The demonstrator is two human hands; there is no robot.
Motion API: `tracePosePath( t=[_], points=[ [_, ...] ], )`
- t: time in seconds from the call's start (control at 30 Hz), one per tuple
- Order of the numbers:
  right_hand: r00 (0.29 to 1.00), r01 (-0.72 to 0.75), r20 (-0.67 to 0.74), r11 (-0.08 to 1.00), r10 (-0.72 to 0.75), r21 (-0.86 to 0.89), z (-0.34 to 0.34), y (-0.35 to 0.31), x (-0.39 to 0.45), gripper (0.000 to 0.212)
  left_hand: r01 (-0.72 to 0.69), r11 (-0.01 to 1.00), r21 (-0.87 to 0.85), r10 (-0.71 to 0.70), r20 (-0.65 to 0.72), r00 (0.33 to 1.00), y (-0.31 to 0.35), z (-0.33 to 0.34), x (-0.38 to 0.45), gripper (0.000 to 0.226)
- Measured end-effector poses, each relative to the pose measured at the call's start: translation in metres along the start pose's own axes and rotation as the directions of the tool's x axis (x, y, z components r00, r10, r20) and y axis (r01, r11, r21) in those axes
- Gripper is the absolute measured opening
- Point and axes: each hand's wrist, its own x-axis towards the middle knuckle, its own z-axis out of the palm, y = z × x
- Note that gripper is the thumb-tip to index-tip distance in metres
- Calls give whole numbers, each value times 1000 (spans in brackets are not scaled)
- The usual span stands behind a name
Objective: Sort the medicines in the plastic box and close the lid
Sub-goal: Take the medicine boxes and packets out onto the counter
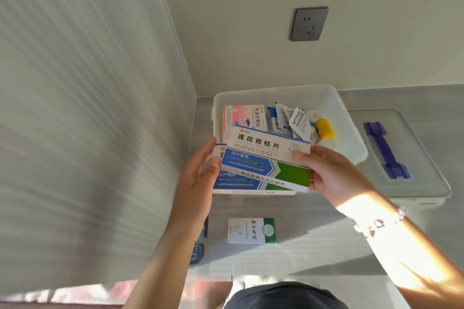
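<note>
Two hands hold blue, white and green cardboard medicine cartons over the near edge of an open plastic box.

The right hand [334, 175] has its grip closed on the upper blue, white and green medicine carton [268, 158], thumb on top; the left hand [200, 173] grips the left end of a similar lower carton [236, 183] lying beneath it. Just behind them the clear plastic storage box [351, 148] stands open on the grey worktop [313, 246], holding a pink and white carton [241, 118], white sachets [296, 123] and a yellow-capped bottle [325, 128]. Its clear lid with a blue handle [386, 150] lies just to the right. A white and green carton [251, 231] lies on the worktop nearer the person; a grey wall socket [310, 24] sits above.
</note>
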Motion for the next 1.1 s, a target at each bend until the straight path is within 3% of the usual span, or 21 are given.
tracePosePath(
  t=[0.2, 0.37, 0.57, 0.73, 0.9, 1.1],
  points=[
    [999, -15, -43, 991, 9, -134, -2, 44, -19, 37, 157, 985, -66, -159, -30, 987, -35, -32, -36, 48],
    [998, -70, -14, 966, 69, -248, -12, 90, -33, 24, 277, 959, -56, -279, -18, 960, -81, -38, -49, 35],
    [965, -250, -148, 925, 215, -286, -22, 141, -11, 16, 485, 874, -9, -485, -38, 874, -141, -30, -48, 34],
    [943, -301, -225, 915, 244, -269, -29, 170, 13, 16, 512, 853, 103, -496, -148, 856, -174, -21, -37, 36],
    [888, -313, -388, 942, 246, -119, -52, 178, 26, 19, 540, 841, 28, -527, -181, 830, -186, -20, -30, 28],
    [843, -333, -525, 880, 117, -338, -87, 172, 16, 22, 490, 857, 157, -457, -204, 865, -187, -6, -27, 30]
  ],
)
